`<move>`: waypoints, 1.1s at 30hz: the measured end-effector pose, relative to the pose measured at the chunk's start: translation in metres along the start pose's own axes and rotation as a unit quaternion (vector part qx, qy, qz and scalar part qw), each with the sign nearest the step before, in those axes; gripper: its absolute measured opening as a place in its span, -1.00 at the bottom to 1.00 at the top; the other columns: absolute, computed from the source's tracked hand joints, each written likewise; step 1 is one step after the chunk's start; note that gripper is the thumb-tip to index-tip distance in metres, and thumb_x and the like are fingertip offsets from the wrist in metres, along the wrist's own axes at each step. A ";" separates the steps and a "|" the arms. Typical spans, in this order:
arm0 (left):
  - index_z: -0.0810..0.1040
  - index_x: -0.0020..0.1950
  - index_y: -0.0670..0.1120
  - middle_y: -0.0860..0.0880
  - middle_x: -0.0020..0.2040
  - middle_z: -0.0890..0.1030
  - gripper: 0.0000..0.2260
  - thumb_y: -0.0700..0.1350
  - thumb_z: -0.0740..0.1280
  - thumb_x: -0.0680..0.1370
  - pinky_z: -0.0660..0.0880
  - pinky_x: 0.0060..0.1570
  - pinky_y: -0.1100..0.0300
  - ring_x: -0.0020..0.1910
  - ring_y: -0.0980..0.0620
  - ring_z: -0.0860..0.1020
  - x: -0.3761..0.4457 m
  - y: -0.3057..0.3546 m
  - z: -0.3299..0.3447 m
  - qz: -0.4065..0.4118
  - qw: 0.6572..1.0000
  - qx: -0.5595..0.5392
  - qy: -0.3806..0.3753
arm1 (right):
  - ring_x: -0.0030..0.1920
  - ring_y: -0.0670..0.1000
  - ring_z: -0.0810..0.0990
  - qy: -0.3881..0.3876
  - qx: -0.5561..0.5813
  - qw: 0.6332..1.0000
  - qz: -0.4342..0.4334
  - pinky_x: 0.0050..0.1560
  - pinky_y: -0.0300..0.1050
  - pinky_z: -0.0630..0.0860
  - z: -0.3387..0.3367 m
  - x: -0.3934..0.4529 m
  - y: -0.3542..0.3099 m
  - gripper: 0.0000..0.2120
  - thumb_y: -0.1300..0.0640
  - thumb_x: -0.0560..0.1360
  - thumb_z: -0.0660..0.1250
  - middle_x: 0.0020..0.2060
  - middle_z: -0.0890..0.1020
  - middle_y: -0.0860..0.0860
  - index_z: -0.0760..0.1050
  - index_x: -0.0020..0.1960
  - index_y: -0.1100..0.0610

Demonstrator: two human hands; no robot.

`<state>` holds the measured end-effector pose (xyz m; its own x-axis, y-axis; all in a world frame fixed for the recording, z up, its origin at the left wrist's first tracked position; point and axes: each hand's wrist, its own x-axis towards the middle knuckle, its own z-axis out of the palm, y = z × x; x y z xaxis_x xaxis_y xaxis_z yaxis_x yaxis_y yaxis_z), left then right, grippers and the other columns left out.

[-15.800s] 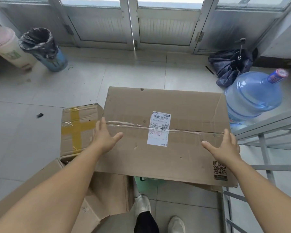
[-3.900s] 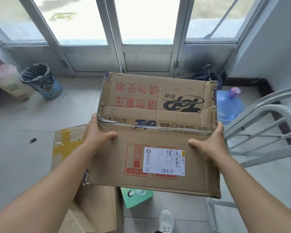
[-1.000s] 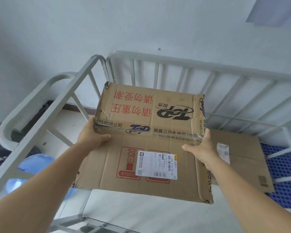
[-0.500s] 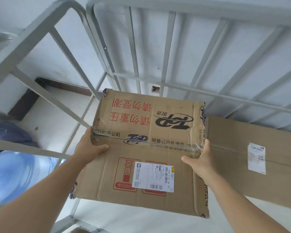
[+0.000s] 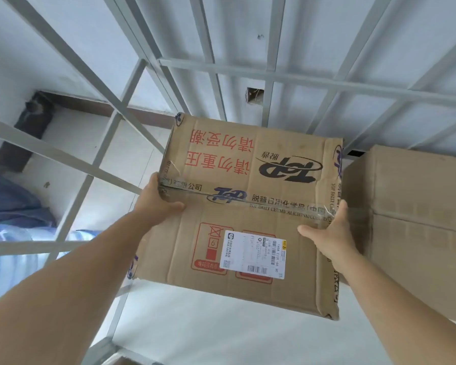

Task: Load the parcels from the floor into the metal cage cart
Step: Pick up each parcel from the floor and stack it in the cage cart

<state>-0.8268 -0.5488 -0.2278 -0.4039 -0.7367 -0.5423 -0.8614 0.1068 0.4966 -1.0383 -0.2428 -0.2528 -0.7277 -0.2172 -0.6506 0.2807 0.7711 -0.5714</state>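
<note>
Cage cart bars (image 5: 111,104) behind; hands grip printed parcel (image 5: 248,206); plain parcel (image 5: 416,219) touching right.

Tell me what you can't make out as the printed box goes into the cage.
Head view only:
- Underside of the printed box: hidden by the box; whether it rests on anything is unclear.
- Plain box: cut off by the right edge.
- Left hand, right hand: fingers hidden behind the box's sides.
- Shipping label: print too small.

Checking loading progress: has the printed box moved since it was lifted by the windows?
Yes. The printed box, held by left hand and right hand, now sits inside the cage bars, beside the plain box.
</note>
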 end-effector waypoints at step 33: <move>-0.15 0.57 0.13 -0.02 0.56 -0.33 -0.17 -0.02 0.39 0.53 0.21 0.40 -0.13 0.54 -0.10 -0.29 -0.068 0.017 0.101 0.236 0.844 0.454 -0.162 | 0.52 0.16 -0.36 -0.137 -0.451 0.863 -0.179 0.42 0.39 -0.01 0.045 -0.050 0.026 -0.10 0.04 0.51 0.39 0.53 -0.34 -0.12 -0.21 0.54 -0.22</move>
<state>-0.8448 -0.4295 -0.2514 -0.7038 -0.2639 -0.6596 -0.4033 0.9127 0.0652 -0.9665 -0.2391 -0.2577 -0.4560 -0.5759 -0.6785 -0.6235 0.7507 -0.2181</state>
